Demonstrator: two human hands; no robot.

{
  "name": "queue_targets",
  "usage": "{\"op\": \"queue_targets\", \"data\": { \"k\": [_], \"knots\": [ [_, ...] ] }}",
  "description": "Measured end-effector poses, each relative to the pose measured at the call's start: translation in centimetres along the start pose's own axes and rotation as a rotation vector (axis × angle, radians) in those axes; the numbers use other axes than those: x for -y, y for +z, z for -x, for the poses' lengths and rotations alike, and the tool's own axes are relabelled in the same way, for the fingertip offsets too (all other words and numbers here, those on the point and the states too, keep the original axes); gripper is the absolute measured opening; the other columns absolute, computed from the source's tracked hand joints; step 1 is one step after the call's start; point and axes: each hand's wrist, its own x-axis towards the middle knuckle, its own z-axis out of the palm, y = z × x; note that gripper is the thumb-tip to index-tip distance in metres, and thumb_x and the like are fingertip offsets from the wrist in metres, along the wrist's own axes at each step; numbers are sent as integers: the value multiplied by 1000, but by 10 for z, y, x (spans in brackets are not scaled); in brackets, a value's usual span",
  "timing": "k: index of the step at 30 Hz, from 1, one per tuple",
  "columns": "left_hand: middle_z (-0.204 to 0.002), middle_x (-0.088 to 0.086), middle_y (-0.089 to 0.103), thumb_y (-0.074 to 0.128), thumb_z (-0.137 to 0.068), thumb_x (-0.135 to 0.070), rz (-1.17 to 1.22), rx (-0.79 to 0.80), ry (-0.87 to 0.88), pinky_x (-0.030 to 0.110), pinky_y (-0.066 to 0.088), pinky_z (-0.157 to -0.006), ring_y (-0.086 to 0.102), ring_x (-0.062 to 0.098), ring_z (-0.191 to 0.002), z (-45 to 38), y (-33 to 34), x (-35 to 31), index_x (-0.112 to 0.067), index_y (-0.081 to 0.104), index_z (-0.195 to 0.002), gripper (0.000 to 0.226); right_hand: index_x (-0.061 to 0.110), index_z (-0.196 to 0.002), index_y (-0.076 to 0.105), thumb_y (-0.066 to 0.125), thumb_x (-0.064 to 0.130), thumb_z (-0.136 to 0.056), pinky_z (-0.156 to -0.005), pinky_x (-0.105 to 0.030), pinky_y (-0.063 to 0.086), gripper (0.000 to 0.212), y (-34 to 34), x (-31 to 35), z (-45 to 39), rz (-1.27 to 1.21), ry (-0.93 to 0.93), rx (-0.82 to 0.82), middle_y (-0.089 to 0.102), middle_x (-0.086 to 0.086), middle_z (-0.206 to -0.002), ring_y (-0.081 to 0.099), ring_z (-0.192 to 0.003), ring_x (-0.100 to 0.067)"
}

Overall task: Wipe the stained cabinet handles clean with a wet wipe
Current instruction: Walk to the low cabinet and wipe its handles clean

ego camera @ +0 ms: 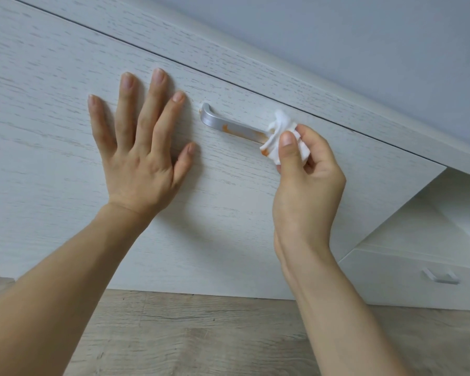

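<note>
A silver bar handle (228, 125) is fixed to a white wood-grain cabinet front (52, 85). Orange stains show near its middle and at its left foot. My right hand (307, 175) pinches a crumpled white wet wipe (278, 137) between thumb and fingers, and the wipe is wrapped over the handle's right end. An orange smear marks the wipe's lower edge. My left hand (141, 137) lies flat on the cabinet front just left of the handle, fingers spread and straight.
A second white drawer front with a small silver handle (441, 276) sits low at the right, beyond an open recess (432, 213). Light wood-look flooring (201, 335) runs below the cabinet. A pale wall (364, 36) rises above the cabinet top.
</note>
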Motion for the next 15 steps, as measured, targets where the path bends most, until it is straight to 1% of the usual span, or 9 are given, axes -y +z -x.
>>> {"op": "queue_targets", "data": {
  "k": [1, 2, 4, 6, 8, 10, 12, 13, 15],
  "knots": [
    [-149, 13, 30, 29, -101, -43, -2, 2, 2, 43, -8, -116, 16, 40, -136, 0, 0, 0, -11, 28, -146, 55, 24, -98, 65, 59, 22, -91, -80, -28, 51, 9, 1, 0, 2, 44, -20, -10, 67, -2, -97, 61, -86, -10],
    [-149, 13, 30, 29, -101, -42, -2, 3, 3, 43, -8, -116, 17, 41, -136, 0, 0, 0, -11, 28, -146, 55, 22, -98, 65, 59, 22, -91, -80, -29, 50, 9, 1, 1, 2, 71, -38, -27, 67, -3, -97, 61, -85, -12],
    [-149, 14, 30, 30, -101, -42, 2, 4, 6, 43, -9, -116, 17, 41, -136, 0, -1, -1, -11, 28, -146, 54, 21, -94, 67, 62, 18, -89, -75, -23, 48, 8, -2, 2, 1, 81, -74, -74, 67, -1, -92, 60, -80, -10],
    [-149, 14, 31, 31, -101, -41, 11, 4, 6, 42, -9, -116, 17, 41, -135, -1, -2, -1, -10, 29, -146, 54, 20, -91, 68, 64, 12, -87, -73, -19, 47, 10, -9, 2, -2, 71, -106, -142, 68, 0, -90, 61, -79, -7],
    [-148, 14, 31, 32, -101, -41, 15, 7, 2, 42, -9, -116, 17, 41, -136, -1, -3, 0, -11, 29, -146, 55, 18, -92, 69, 65, 7, -85, -75, -19, 49, 13, -13, 2, -5, 24, -105, -234, 68, -2, -94, 64, -84, -7],
    [-148, 14, 31, 33, -101, -41, 15, 14, -5, 42, -9, -116, 17, 41, -136, -1, -3, 0, -11, 28, -146, 55, 16, -98, 68, 65, 4, -84, -76, -16, 49, 19, -12, 1, -8, -23, -80, -285, 68, -2, -99, 65, -87, -6],
    [-148, 14, 32, 33, -100, -41, 11, 12, -4, 42, -8, -116, 18, 41, -135, -1, -3, -1, -11, 28, -146, 55, 16, -104, 67, 65, 4, -85, -72, -10, 47, 23, -7, 0, -6, -35, -63, -258, 67, -1, -101, 64, -83, 1],
    [-148, 14, 33, 33, -100, -41, 8, 10, -1, 43, -8, -116, 19, 41, -135, -1, -3, -1, -11, 28, -146, 55, 17, -103, 69, 64, 7, -86, -70, -7, 45, 20, -4, 0, -3, -22, -61, -238, 68, -2, -99, 63, -79, 4],
    [-148, 14, 33, 33, -100, -41, 3, 7, 3, 43, -7, -116, 19, 41, -135, -1, -2, -1, -11, 28, -146, 55, 17, -102, 72, 59, 16, -91, -72, -8, 45, 17, -1, -1, 4, 8, -41, -207, 70, -4, -95, 62, -76, 4]
  ]
}}
